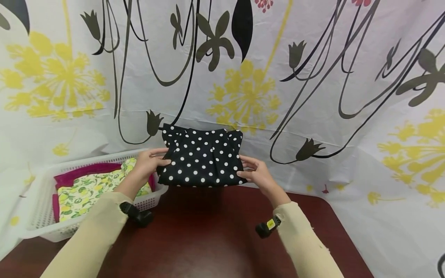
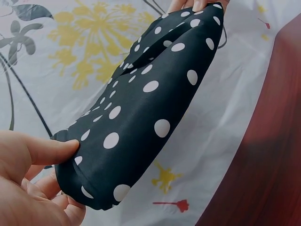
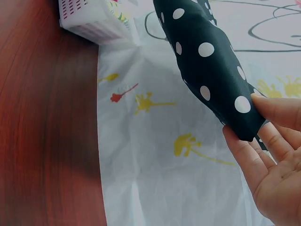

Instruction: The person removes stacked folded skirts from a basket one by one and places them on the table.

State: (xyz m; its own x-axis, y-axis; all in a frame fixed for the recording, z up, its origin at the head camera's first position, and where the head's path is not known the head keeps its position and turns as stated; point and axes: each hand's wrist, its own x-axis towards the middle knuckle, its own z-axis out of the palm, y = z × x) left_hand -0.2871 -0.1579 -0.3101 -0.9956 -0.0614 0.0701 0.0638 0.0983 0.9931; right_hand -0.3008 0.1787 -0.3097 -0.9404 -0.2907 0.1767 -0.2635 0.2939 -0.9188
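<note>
A folded black cloth with white polka dots (image 1: pixel 203 158), possibly a garment, is held up above the far part of the table between both hands. My left hand (image 1: pixel 147 164) pinches its left end, thumb on the near face and fingers behind. At the opposite end my right hand (image 1: pixel 257 173) grips it the same way. In the left wrist view the left thumb presses on the polka-dot cloth (image 2: pixel 141 103), whose layers are folded over. The right wrist view has the right hand (image 3: pixel 277 155) holding a narrow folded end of the cloth (image 3: pixel 211 61).
A white perforated plastic basket (image 1: pixel 41 204) stands at the left of the dark red table (image 1: pixel 208 239). Inside lie folded fabrics, one lemon-patterned (image 1: pixel 94 189) and one magenta (image 1: pixel 87 170). Behind hangs a white floral-printed sheet (image 1: pixel 313 116).
</note>
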